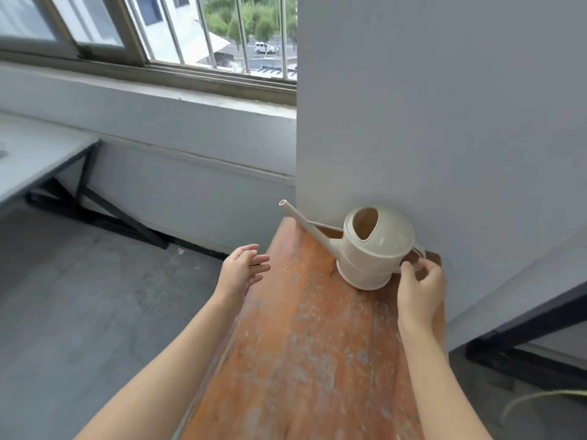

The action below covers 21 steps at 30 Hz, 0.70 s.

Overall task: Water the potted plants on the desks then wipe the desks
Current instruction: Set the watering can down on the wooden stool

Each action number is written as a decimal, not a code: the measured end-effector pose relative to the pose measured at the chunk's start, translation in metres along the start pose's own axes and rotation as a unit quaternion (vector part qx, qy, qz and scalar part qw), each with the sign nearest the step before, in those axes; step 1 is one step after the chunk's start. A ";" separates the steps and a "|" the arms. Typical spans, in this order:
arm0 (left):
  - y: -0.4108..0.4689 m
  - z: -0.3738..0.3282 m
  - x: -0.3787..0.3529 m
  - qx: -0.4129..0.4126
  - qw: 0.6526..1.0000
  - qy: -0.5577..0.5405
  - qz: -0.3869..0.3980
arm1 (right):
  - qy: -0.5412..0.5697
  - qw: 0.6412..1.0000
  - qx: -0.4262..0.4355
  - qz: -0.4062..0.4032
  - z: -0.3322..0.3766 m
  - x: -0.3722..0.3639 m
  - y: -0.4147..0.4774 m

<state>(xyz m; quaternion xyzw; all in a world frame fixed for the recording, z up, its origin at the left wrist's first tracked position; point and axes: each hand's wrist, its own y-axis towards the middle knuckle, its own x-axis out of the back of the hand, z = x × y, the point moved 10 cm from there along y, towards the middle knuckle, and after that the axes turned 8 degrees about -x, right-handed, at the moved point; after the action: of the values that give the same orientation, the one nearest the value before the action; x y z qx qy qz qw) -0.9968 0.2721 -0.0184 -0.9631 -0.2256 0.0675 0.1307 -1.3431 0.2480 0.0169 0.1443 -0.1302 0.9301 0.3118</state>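
Our right hand (419, 290) curls its fingers and thumb round the thin loop handle (420, 258) of the watering can (374, 249), pinching it at the near side. The can stands upright just ahead of the grip, on the far end of a worn orange bench (301, 344), close against the grey pillar (444, 122). Its spout (305, 222) points away from the grip.

To lift well, we judge we should seat the fingers fully through the loop and raise the can level, since the water level inside is hidden. Our left hand (243, 269) hovers spread across the bench from the grip, holding nothing, ready to steady the body.

We count one can, one spout, one handle and two hands. One grey desk (31, 160) lies well beyond the left hand. No potted plant or cloth shows.
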 end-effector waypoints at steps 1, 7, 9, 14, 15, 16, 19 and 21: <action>-0.010 0.001 0.018 -0.002 1.000 0.002 -0.008 | -0.003 1.000 -0.005 0.020 -0.003 -0.005 -0.017; -0.086 0.002 0.151 -0.060 0.994 0.073 -0.059 | -0.048 0.982 0.029 0.180 -0.011 -0.063 -0.146; -0.120 0.006 0.209 -0.081 0.988 0.099 -0.091 | -0.073 0.964 0.057 0.250 -0.016 -0.087 -0.207; -0.231 0.052 0.382 -0.066 0.963 0.119 -0.231 | -0.145 0.886 0.148 0.414 -0.045 -0.129 -0.383; -0.257 0.066 0.415 -0.054 0.955 0.112 -0.271 | -0.161 0.866 0.169 0.443 -0.054 -0.134 -0.416; -0.286 0.081 0.447 -0.036 0.944 0.099 -0.312 | -0.183 0.845 0.186 0.467 -0.064 -0.139 -0.448; -0.372 0.129 0.520 0.015 0.910 0.077 -0.408 | -0.246 0.776 0.229 0.533 -0.101 -0.149 -0.533; -0.417 0.159 0.549 0.045 0.897 0.073 -0.435 | -0.275 0.735 0.254 0.565 -0.124 -0.156 -0.581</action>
<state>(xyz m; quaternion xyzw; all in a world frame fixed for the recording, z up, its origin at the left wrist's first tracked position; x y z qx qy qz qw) -0.7125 0.9160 -0.0921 -0.7643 -0.6083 -0.0561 0.2064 -0.8881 0.6531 -0.0639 0.3676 -0.0272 0.8533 -0.3689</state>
